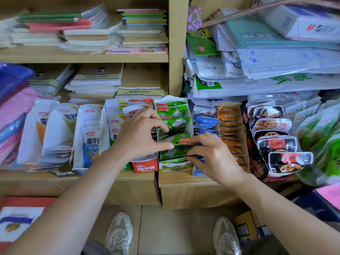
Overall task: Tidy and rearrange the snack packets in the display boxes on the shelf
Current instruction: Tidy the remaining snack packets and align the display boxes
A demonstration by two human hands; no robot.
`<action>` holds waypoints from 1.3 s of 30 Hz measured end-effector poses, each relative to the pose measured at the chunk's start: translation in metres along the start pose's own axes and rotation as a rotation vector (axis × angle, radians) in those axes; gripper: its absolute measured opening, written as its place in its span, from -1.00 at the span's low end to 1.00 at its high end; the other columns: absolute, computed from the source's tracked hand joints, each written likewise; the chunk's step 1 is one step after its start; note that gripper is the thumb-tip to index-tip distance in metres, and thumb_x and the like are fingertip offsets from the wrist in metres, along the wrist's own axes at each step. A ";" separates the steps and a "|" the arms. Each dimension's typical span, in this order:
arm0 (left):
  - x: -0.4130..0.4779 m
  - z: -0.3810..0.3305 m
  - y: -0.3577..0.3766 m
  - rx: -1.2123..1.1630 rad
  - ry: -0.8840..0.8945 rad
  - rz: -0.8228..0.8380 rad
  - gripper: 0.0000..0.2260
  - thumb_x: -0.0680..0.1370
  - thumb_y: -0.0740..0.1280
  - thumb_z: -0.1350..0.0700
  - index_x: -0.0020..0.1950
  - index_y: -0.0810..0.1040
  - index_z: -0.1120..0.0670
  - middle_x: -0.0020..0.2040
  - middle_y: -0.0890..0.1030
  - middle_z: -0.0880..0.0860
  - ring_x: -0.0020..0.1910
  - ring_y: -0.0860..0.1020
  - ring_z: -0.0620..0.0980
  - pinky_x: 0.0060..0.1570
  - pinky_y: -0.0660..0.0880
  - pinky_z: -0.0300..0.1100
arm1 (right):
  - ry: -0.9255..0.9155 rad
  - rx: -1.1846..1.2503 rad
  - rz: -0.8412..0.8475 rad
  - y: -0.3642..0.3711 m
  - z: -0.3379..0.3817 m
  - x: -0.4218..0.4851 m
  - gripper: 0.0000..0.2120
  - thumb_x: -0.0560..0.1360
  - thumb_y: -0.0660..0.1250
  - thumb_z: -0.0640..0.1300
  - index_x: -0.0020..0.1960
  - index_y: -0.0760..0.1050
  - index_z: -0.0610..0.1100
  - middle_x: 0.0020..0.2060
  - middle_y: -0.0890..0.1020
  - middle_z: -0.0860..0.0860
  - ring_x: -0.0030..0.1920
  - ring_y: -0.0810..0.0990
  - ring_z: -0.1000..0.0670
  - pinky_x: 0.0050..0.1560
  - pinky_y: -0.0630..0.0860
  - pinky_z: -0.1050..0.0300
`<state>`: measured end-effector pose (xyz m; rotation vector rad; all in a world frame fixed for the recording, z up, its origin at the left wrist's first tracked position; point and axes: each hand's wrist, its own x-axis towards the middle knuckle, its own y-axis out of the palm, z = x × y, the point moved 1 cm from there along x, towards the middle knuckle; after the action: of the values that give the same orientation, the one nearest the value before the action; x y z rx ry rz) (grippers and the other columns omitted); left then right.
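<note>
- Both hands work at 1 box. Our left hand (139, 133) reaches in from 9 o'clock, with index finger and thumb curled over the green packets (173, 124), spanning a few in the middle of the row.
- Our right hand (211, 153) reaches in from 4 o'clock and pinches the front packet (174, 159) by its right end. That packet lies edge-on to us, so we cannot tell what its face shows.
- We find the green box (189, 115) mid-frame on the shelf (128, 178), its row running from 12 o'clock down to 6 o'clock. The packets overlap like tiles. Several are tilted or crumpled, and 1 near the front seems to have its label turned the other way.
- At 9 o'clock of it, touching, stands the red box (145, 167). At 3 o'clock are the blue packets (205, 120), with the orange packets (230, 126) in a tidy file just beyond.
- We judge the step in hand to be straightening the green row. The left hand braces the middle packets while the right hand seats the front one at the 6 o'clock end.
- Next, we think the right hand needs to slide the front packet down behind the box's front lip while the left hand holds the row.
- After that, we expect the slumped packets to need standing up and facing 1 way. A light touch matters, because the packets are soft and the cardboard wall at 3 o'clock looks thin.
</note>
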<state>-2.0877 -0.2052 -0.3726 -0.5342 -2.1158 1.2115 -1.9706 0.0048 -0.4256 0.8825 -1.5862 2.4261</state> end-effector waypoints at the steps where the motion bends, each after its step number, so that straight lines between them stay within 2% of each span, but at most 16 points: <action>1: 0.000 -0.001 0.000 0.018 0.004 -0.002 -0.73 0.33 0.54 -0.27 -0.05 0.67 -0.21 0.01 0.47 -0.19 0.08 0.45 -0.11 0.05 0.42 -0.01 | -0.004 0.000 -0.005 0.000 0.000 0.000 -0.94 0.42 0.53 -0.18 -0.11 0.70 -0.12 0.02 0.63 -0.02 -0.06 0.55 -0.06 -0.06 0.48 0.01; 3: 0.002 -0.002 0.001 0.045 -0.002 -0.031 -0.77 0.37 0.54 -0.22 -0.07 0.68 -0.17 -0.01 0.48 -0.17 0.04 0.46 -0.10 0.00 0.45 0.00 | -0.016 0.001 -0.013 0.000 0.000 -0.001 -0.94 0.43 0.53 -0.17 -0.10 0.70 -0.13 0.01 0.63 0.00 -0.06 0.55 -0.05 -0.06 0.48 0.01; 7: 0.003 -0.002 0.001 0.087 0.022 -0.003 -0.68 0.28 0.55 -0.30 -0.07 0.66 -0.20 -0.02 0.45 -0.16 0.03 0.44 -0.11 -0.05 0.35 -0.09 | -0.024 0.008 -0.017 0.001 -0.002 -0.002 -0.94 0.45 0.52 -0.16 -0.09 0.70 -0.12 -0.04 0.63 0.00 -0.07 0.56 -0.04 -0.10 0.49 -0.01; 11: 0.006 -0.003 0.001 0.083 0.018 -0.032 -0.84 0.41 0.52 -0.19 -0.09 0.68 -0.17 -0.04 0.48 -0.15 0.00 0.46 -0.10 -0.12 0.31 -0.13 | -0.034 0.014 -0.022 0.002 -0.003 -0.002 -0.94 0.45 0.52 -0.17 -0.08 0.70 -0.11 -0.07 0.66 0.03 -0.04 0.56 0.00 -0.08 0.49 0.00; 16: 0.010 0.001 0.002 0.029 -0.030 -0.037 -0.91 0.48 0.49 -0.07 -0.03 0.70 -0.16 0.02 0.52 -0.15 0.02 0.43 -0.16 -0.21 0.30 -0.19 | -0.049 0.026 -0.017 0.003 -0.002 -0.001 -0.95 0.47 0.47 -0.15 -0.09 0.69 -0.12 -0.12 0.68 0.07 -0.03 0.55 -0.02 -0.05 0.50 0.01; 18: 0.012 0.004 0.003 0.002 -0.045 -0.046 -0.92 0.50 0.47 -0.02 -0.03 0.70 -0.15 0.02 0.54 -0.16 0.01 0.45 -0.16 -0.26 0.30 -0.25 | -0.052 0.027 0.004 0.003 -0.003 0.000 -0.95 0.47 0.46 -0.16 -0.08 0.68 -0.12 -0.09 0.66 0.05 -0.02 0.54 -0.03 -0.03 0.49 0.02; 23: 0.010 0.000 0.001 -0.049 -0.080 -0.130 -0.88 0.49 0.43 0.12 -0.06 0.62 -0.11 -0.12 0.62 -0.20 -0.09 0.57 -0.14 -0.23 0.49 -0.14 | -0.022 -0.009 0.080 0.000 -0.007 0.005 -0.86 0.40 0.54 -0.16 -0.05 0.69 -0.10 0.07 0.63 -0.03 0.06 0.53 -0.05 0.07 0.50 0.00; 27: 0.011 -0.002 0.001 0.000 -0.050 -0.099 -0.82 0.53 0.38 0.18 -0.14 0.63 -0.12 -0.10 0.61 -0.20 -0.12 0.55 -0.11 -0.33 0.37 -0.23 | -0.005 -0.040 0.097 0.000 -0.009 0.008 -0.81 0.41 0.54 -0.14 0.02 0.71 -0.11 0.07 0.70 -0.01 0.08 0.59 -0.07 0.03 0.53 -0.06; 29: 0.013 -0.002 0.001 0.008 -0.074 -0.091 -0.79 0.56 0.36 0.17 -0.10 0.68 -0.15 -0.08 0.58 -0.24 -0.11 0.49 -0.18 -0.35 0.26 -0.28 | -0.007 -0.065 0.099 0.001 -0.011 0.012 -0.79 0.41 0.54 -0.14 0.04 0.71 -0.11 0.08 0.71 -0.01 0.08 0.61 -0.08 -0.01 0.54 -0.08; 31: 0.015 0.000 0.001 -0.002 -0.097 -0.100 -0.79 0.59 0.36 0.14 -0.02 0.70 -0.17 -0.06 0.56 -0.26 -0.08 0.49 -0.18 -0.35 0.24 -0.26 | -0.020 -0.087 0.097 0.002 -0.012 0.015 -0.80 0.41 0.55 -0.16 0.02 0.71 -0.11 0.06 0.71 -0.02 0.04 0.62 -0.10 -0.07 0.54 -0.09; 33: 0.017 0.002 0.001 -0.011 -0.095 -0.066 -0.81 0.59 0.36 0.07 0.07 0.69 -0.20 0.02 0.56 -0.25 0.03 0.51 -0.16 -0.30 0.30 -0.21 | -0.022 -0.094 0.091 0.002 -0.013 0.018 -0.80 0.40 0.55 -0.17 0.02 0.71 -0.12 0.06 0.72 -0.02 0.00 0.63 -0.11 -0.09 0.54 -0.11; 35: 0.018 0.001 -0.001 -0.008 -0.080 0.021 -0.79 0.53 0.42 -0.10 0.16 0.65 -0.23 0.11 0.55 -0.24 0.13 0.47 -0.16 -0.16 0.38 -0.14 | -0.021 -0.108 0.085 0.003 -0.013 0.018 -0.75 0.41 0.54 -0.17 0.09 0.69 -0.14 0.11 0.70 -0.03 0.01 0.62 -0.12 -0.08 0.54 -0.11; 37: 0.018 0.001 -0.003 0.017 -0.065 0.083 -0.64 0.42 0.50 -0.24 0.19 0.63 -0.26 0.12 0.53 -0.24 0.13 0.42 -0.18 -0.08 0.42 -0.08 | -0.019 -0.127 0.097 0.004 -0.014 0.017 -0.69 0.44 0.51 -0.15 0.18 0.65 -0.15 0.22 0.65 -0.04 0.05 0.59 -0.13 -0.02 0.53 -0.14; 39: 0.017 0.001 -0.003 0.033 -0.040 0.068 -0.66 0.39 0.53 -0.23 0.14 0.65 -0.26 0.08 0.54 -0.24 0.11 0.44 -0.17 -0.10 0.45 -0.07 | -0.012 -0.138 0.110 0.005 -0.013 0.016 -0.62 0.45 0.50 -0.14 0.25 0.61 -0.16 0.31 0.58 -0.06 0.09 0.56 -0.13 0.05 0.52 -0.16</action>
<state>-2.1011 -0.1969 -0.3646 -0.5759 -2.1227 1.3021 -1.9914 0.0109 -0.4245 0.8078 -1.8269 2.3497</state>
